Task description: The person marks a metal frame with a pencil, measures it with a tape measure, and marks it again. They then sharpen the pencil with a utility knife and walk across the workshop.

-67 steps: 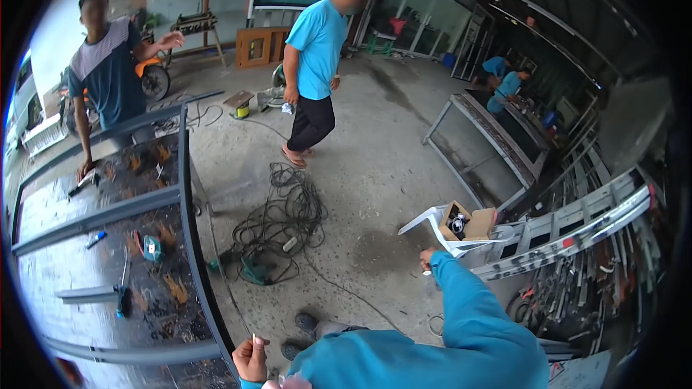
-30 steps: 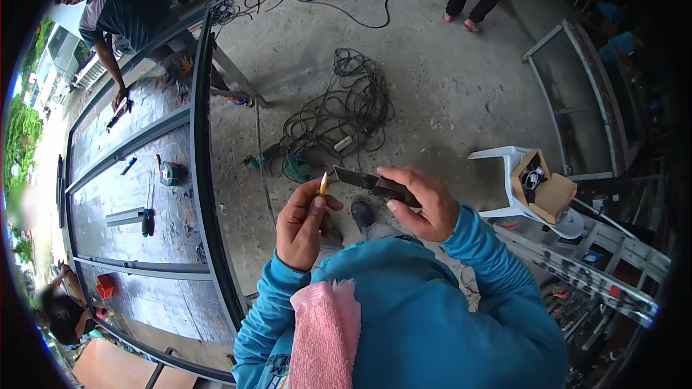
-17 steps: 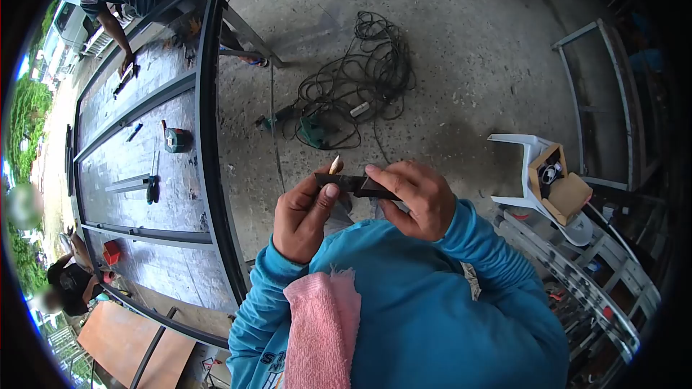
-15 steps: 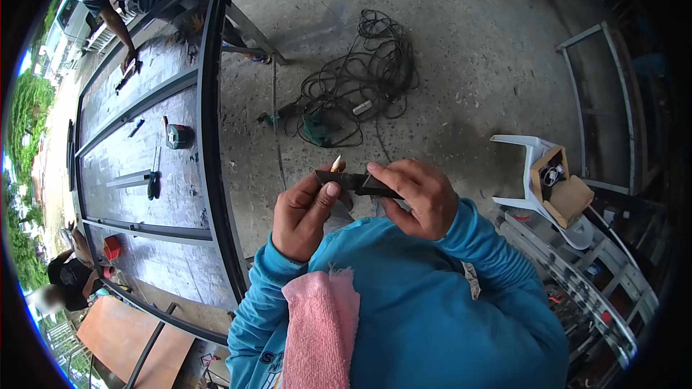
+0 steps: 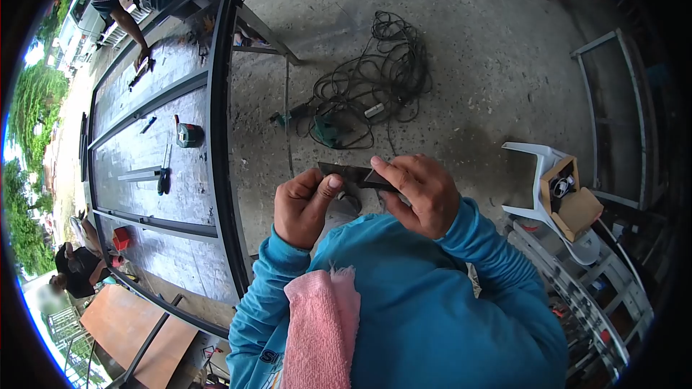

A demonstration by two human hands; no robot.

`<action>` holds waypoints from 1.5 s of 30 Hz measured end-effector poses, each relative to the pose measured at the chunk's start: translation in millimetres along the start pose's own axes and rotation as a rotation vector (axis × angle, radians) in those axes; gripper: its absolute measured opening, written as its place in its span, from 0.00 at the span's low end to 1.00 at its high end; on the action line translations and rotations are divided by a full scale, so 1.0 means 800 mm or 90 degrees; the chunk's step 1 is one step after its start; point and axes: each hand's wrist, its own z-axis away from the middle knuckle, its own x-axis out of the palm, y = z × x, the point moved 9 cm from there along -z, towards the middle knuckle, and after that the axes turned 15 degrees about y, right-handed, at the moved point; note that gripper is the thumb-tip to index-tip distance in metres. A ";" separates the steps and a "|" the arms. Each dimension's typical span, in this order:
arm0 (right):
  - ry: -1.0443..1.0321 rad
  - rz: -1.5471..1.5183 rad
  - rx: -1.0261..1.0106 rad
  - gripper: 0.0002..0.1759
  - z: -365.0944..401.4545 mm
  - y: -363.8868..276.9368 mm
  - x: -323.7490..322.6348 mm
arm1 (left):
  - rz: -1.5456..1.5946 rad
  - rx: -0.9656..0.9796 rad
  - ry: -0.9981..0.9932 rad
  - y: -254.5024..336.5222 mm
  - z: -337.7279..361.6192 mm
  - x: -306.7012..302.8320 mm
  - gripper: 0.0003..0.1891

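Observation:
In front of my chest, my left hand (image 5: 303,205) pinches a short dark piece (image 5: 344,172), seemingly metal, with a slanted end, between thumb and fingers. My right hand (image 5: 424,198) grips the other end, its index fingertip on top and its thumb below. A thin light slanted edge shows by the right fingertips; I cannot tell whether this is one piece or two held end to end. Both sleeves are blue, and a pink towel (image 5: 317,331) hangs down my front.
At left, a dark metal frame (image 5: 225,130) lies over a worktop with a tape measure (image 5: 189,135) and pliers (image 5: 164,180). People stand beyond it. Tangled cables (image 5: 393,65) and a green power tool (image 5: 326,131) lie on the floor. A white chair (image 5: 530,173) holds an open cardboard box (image 5: 577,212).
A pale pointed tip that stood up behind the left fingers is out of sight now. Both hands keep hold of the dark piece, while the surroundings have shifted slightly right in view.

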 end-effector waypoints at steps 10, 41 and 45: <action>-0.007 -0.011 0.008 0.33 -0.006 0.014 -0.001 | 0.041 0.029 0.028 0.029 -0.008 0.013 0.15; -0.073 -0.023 0.055 0.34 -0.020 0.020 0.033 | 0.045 0.032 0.077 -0.009 -0.020 -0.009 0.16; -0.087 -0.024 0.051 0.34 -0.019 0.018 0.038 | 0.027 -0.030 0.093 -0.011 -0.013 -0.015 0.15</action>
